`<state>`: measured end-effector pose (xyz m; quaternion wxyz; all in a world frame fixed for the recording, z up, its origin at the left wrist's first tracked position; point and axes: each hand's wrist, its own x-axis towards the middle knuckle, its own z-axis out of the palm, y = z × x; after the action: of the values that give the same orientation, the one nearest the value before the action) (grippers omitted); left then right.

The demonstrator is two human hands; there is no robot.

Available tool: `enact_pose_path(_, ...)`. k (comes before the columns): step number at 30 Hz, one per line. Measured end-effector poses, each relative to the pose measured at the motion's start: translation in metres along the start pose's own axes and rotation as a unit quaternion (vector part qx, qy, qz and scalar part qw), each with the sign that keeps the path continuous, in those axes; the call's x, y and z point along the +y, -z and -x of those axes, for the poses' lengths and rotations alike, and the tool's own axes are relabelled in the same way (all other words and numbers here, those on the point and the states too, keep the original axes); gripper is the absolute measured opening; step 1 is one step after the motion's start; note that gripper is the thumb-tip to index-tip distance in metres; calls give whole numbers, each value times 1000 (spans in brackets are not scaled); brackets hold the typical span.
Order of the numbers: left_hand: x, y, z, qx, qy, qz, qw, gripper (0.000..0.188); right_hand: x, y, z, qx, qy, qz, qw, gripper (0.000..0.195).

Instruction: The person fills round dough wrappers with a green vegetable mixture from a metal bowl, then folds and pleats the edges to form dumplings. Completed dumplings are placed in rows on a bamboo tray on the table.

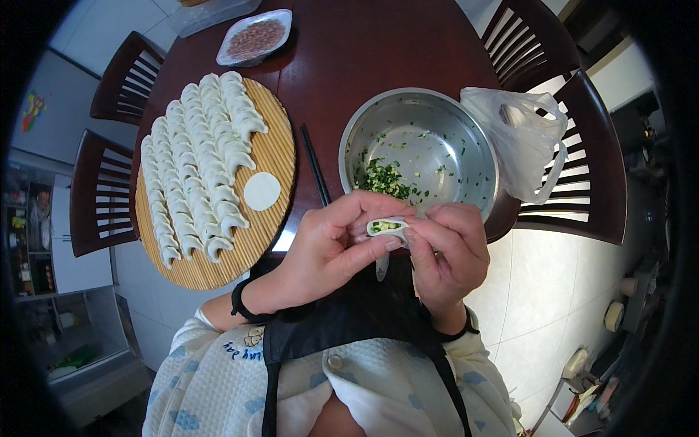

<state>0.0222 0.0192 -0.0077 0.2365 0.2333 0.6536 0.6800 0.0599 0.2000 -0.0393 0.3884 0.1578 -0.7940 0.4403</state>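
Observation:
My left hand (341, 240) cradles a partly folded dumpling (386, 226), its chopped green filling showing through the open end. The fingers of my right hand (450, 240) pinch the wrapper's right edge. Just beyond my hands stands a steel mixing bowl (431, 153) with chopped green filling (385, 179) in its near left part and bits stuck to its wall. To the left, rows of folded dumplings (199, 164) lie on a round slatted tray (273, 158). One flat round wrapper (262, 191) lies at the tray's right side. Black chopsticks (314, 164) lie between tray and bowl.
A clear plastic bag (516, 142) sits against the bowl's right side. At the far left of the dark wooden table (371, 43) is a plastic-covered white tray of reddish-brown food (256, 38). Wooden chairs (117, 191) stand along both sides.

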Motion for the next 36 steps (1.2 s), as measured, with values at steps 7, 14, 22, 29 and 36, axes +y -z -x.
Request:
enact_pose_path(7,1,6,1,-1,25,-16,1000,36,-9,8,-11,-86,-104,-96,986,25)
enact_pose_path(14,-3,5,1,14,-27,10,999,27,-7,-4,-2,-18,-45,-73,996,24)
enact_pose_path(22,-1,-3,3,128,-51,1,991,25,-5,-8,2,5,-107,-103,989,24)
enact_pose_path(29,3,4,0,123,-191,-229,947,15,-7,-8,2,5,-109,-102,989,23)
enact_pose_path(36,4,2,0,112,-154,-236,953,16,-6,-8,4,-1,-103,-101,990,23)
